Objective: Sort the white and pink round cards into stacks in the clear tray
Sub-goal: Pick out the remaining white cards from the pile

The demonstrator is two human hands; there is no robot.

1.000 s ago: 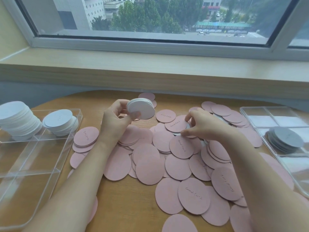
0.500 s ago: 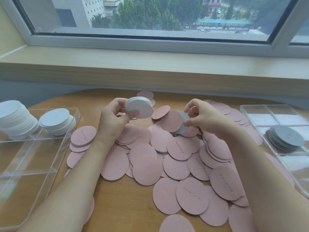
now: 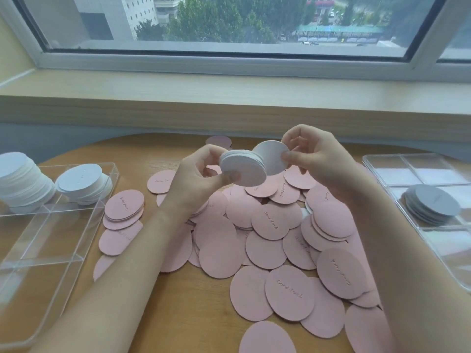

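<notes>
White cards sit as a small stack gripped in the fingers of the left hand, held above the far middle of the desk, while the right hand pinches a single white card at its edge, touching the far side of that stack. Two white stacks already stand in the far compartments of the clear tray on the left; its near compartments look bare. Pink cards lie unsorted, overlapping across the middle and near right of the desk, none stacked in the tray. So the white sorting seems well along, and the pink appears not yet begun. Another tray on the right holds a pile of greyish cards.
</notes>
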